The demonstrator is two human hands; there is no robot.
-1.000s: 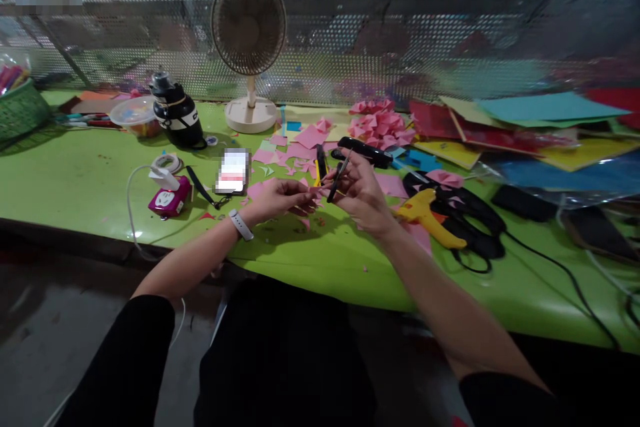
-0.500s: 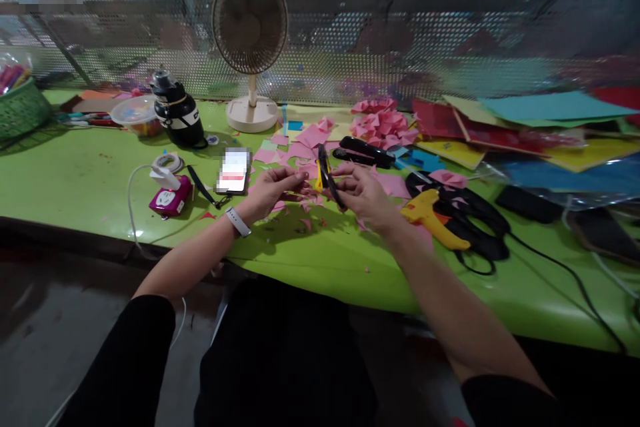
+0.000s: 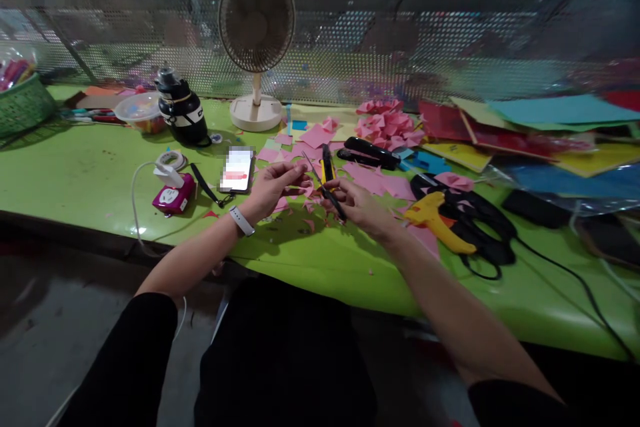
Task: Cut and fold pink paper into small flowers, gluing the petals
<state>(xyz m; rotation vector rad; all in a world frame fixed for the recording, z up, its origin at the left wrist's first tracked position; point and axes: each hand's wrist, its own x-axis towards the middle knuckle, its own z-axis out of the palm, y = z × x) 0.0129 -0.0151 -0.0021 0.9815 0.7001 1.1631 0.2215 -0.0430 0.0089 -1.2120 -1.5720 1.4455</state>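
Observation:
My right hand (image 3: pixel 353 203) is closed on scissors (image 3: pixel 327 193) with dark handles, their thin blades pointing up and left toward my other hand. Thumb and fingers of my left hand (image 3: pixel 277 187) come together in a pinch; what is between them, if anything, is too small to make out. Just beyond the scissors lies a yellow and black cutter knife (image 3: pixel 327 165). Pink paper scraps (image 3: pixel 310 203) are scattered beneath both hands. Larger pink paper sheets (image 3: pixel 380 181) lie to the right, and a heap of folded pink paper pieces (image 3: pixel 385 123) sits behind.
A black stapler (image 3: pixel 371 153) and a yellow glue gun (image 3: pixel 440 221) lie to the right, near stacked coloured sheets (image 3: pixel 555 110). On the left are a phone (image 3: pixel 237 170), a purple power adapter (image 3: pixel 174 195), a tape roll (image 3: pixel 171 160) and a black bottle (image 3: pixel 183 112). A fan (image 3: pixel 257 40) stands behind.
The scissors have turned in my right hand, so the blades now point toward my left hand. The cutter knife shows more clearly behind them. The view has shifted slightly.

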